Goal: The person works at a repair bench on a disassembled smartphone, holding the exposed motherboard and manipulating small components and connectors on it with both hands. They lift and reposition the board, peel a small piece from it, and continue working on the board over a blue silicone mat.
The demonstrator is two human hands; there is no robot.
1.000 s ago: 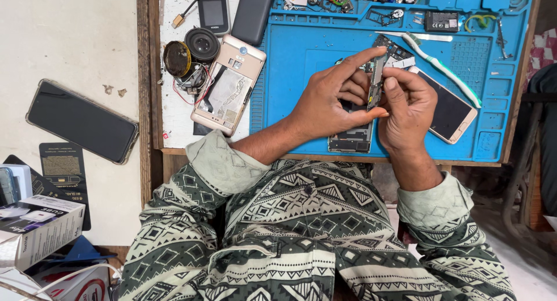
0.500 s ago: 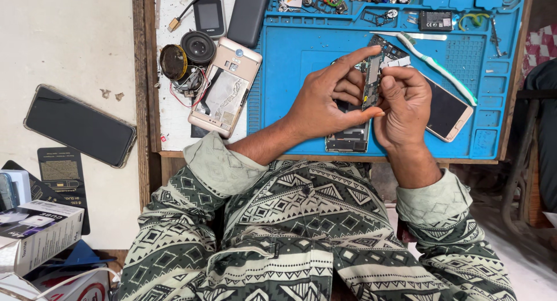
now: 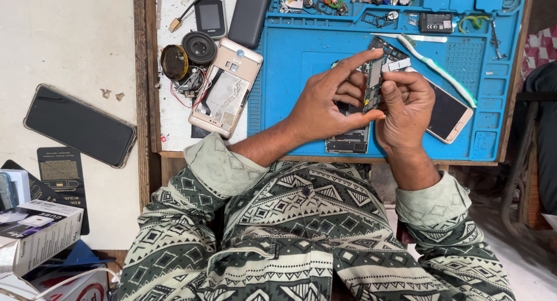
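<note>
My left hand and my right hand meet above a blue work mat. Between their fingertips stands a narrow green circuit board, held on edge; both hands pinch it. A white toothbrush with green bristles lies just beyond my right hand. Under my right hand lies a phone with a dark screen and pale gold rim. A dark phone frame lies under my left wrist.
A gold phone with its back open and two round speakers lie left of the mat. A black phone rests on the floor at left, with boxes nearby. Small parts fill the mat's top trays.
Both hands have kept hold of the circuit board and stayed in place. Only the fingers shifted slightly around it.
</note>
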